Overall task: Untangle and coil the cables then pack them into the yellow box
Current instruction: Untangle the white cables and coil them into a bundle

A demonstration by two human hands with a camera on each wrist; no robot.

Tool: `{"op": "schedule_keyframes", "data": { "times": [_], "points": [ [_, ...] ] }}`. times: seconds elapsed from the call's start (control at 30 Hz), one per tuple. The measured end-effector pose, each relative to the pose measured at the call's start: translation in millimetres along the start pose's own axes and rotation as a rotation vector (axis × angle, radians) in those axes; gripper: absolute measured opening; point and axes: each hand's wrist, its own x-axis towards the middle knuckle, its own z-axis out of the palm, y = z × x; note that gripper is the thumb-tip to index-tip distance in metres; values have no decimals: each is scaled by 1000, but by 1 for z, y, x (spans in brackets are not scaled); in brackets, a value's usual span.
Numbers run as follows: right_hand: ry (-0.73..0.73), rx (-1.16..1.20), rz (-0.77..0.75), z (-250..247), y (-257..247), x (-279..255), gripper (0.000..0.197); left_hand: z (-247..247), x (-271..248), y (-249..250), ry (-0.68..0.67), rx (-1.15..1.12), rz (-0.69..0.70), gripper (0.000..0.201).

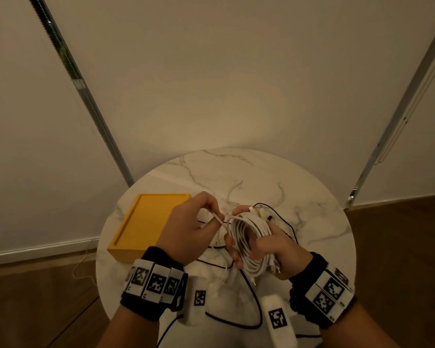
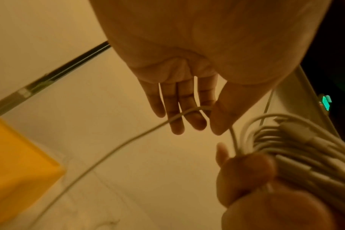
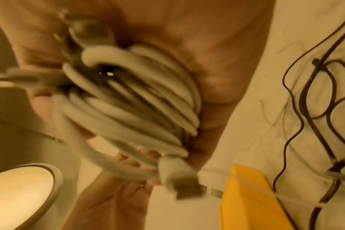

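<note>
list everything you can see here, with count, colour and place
box: one, yellow, open and empty, on the table's left part
coil: one bundle of cables, white, held in the right hand
strand: one, white, runs from the coil to the left hand
loose white cables: two ends show, on the table beyond the hands
black cables: count unclear, loose on the table under and near the hands
table: one, round, white marble
wrist bands: two, black with printed markers
left hand: pinches the strand
right hand: grips the coil
</note>
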Motion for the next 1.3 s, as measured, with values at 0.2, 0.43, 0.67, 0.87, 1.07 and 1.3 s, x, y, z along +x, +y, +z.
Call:
{"op": "schedule_keyframes", "data": {
  "times": [0.2, 0.43, 0.67, 0.87, 1.07, 1.3],
  "points": [
    [299, -189, -127, -5, 10, 9, 72, -1, -2, 9, -72, 122, -66, 14],
    [382, -337, -214, -5, 18, 11, 67, 23, -5, 13, -95, -165, -283, 19],
    [342, -483, -306, -7, 22, 11, 70, 32, -6, 27, -110, -582, -411, 32],
    [307, -442, -351, -11, 25, 14, 70, 30, -5, 42, -103, -908, -487, 32],
    [303, -419, -385, -10, 18, 9, 69, 24, -8, 39, -271, -634, -236, 34],
    [309, -415, -389, -10, 15, 7, 72, 20, -9, 42, -74, -659, -311, 20]
  ]
}}
